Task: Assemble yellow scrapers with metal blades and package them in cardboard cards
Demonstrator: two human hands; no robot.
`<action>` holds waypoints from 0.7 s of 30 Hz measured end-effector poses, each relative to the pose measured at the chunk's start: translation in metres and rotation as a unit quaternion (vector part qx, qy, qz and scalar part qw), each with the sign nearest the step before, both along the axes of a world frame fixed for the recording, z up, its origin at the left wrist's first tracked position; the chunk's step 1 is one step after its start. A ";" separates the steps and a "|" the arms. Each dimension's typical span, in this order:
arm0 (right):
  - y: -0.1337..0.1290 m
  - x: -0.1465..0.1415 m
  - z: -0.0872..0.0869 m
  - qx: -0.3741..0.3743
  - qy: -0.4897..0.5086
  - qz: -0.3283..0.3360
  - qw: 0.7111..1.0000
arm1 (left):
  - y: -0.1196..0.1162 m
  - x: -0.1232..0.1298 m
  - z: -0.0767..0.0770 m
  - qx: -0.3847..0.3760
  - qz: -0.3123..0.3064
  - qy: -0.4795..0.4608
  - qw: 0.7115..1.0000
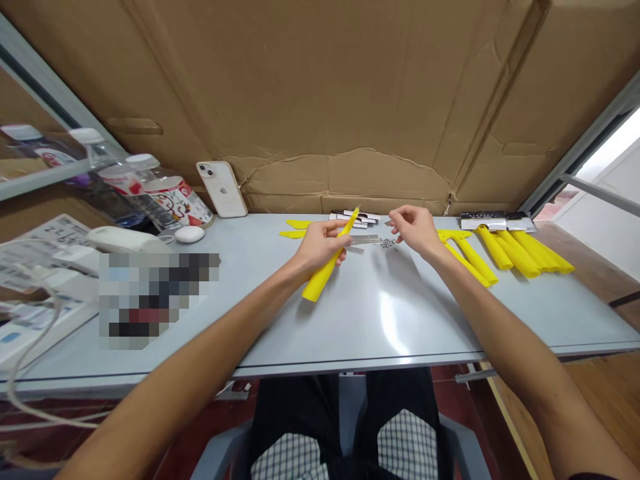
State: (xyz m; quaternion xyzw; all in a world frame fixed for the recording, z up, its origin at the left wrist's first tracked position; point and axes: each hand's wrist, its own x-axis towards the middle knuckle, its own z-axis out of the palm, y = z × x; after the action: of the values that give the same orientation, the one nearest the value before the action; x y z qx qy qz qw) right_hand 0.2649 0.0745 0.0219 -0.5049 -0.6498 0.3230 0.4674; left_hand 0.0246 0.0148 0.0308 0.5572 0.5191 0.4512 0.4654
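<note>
Head view: at far left, plastic bottles (177, 200), some behind a shelf bar, with white cables and a pixelated patch lower down. Next, a white mouse (189, 234) lies on the bench (320, 333), and a white phone (223, 191) leans upright against the cardboard (300, 100). Two yellow tips (295, 230) stick out just left of the left hand (323, 245), whose fingers are wrapped around a yellow handle (320, 283). Handle is tilted, wide end down toward the near edge, narrow end up to the right, above the bench. Behind it, black-and-white packets (367, 217); just right, flat metal strips (365, 239) and a small pile of metal bits (387, 243). Right hand (414, 228) hovers over the pile, fingers curled, pinching what looks like a small grey piece (388, 223). Right of it, yellow parts (473, 257) lie partly overlapping, then a row of yellow handles (525, 252) side by side, dark packages (495, 221) at their upper ends.
</note>
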 end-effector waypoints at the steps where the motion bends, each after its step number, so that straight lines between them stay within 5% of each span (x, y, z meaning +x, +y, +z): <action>1: 0.003 0.004 -0.002 0.060 -0.093 -0.008 0.994 | 0.003 -0.002 0.000 -0.011 -0.018 -0.035 0.999; 4: 0.010 0.018 -0.007 0.145 -0.321 0.005 0.936 | 0.012 -0.010 -0.005 -0.039 -0.083 -0.105 0.990; 7: 0.015 0.028 -0.007 0.082 -0.420 0.055 0.902 | 0.018 -0.014 -0.015 -0.062 -0.202 -0.138 0.968; 12: 0.015 0.035 0.000 -0.042 -0.460 0.136 0.876 | 0.019 -0.011 -0.027 -0.073 -0.291 -0.189 0.935; 21: 0.022 0.036 -0.014 -0.073 -0.473 0.128 0.869 | 0.025 -0.017 -0.038 -0.087 -0.320 -0.222 0.917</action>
State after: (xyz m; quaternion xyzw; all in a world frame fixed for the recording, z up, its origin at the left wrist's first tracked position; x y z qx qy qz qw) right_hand 0.3006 0.0962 0.0080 -0.5418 -0.8270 0.1489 0.0205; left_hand 0.0078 0.0402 -0.0069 0.5362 0.2339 0.3431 0.7348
